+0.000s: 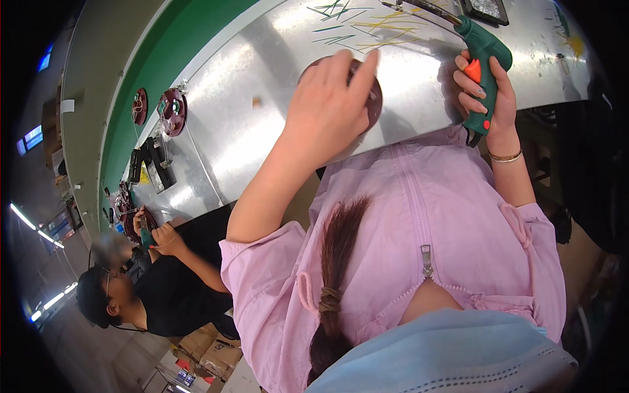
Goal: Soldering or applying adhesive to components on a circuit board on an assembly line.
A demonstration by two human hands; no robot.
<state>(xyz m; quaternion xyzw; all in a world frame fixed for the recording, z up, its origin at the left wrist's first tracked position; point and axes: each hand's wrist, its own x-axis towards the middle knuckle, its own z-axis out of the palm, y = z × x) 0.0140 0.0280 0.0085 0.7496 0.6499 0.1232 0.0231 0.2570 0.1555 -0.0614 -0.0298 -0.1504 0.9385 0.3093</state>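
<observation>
Left hand (331,108): fingers spread flat, pressing down on a dark red round disc (372,98) that lies on the metal worktop (262,111) near its front edge. Right hand (488,98): grip closed around the handle of a green glue gun (483,62), at 3 o'clock from the disc, nozzle pointing to 10 o'clock. Thin green and yellow wire strips (367,26) lie at 12 o'clock. A co-worker (160,275) sits at 8 o'clock.

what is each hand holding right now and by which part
The right hand grips a green glue gun by its handle, a finger by the orange trigger. The left hand lies on a dark red disc, fingers over its top.
</observation>
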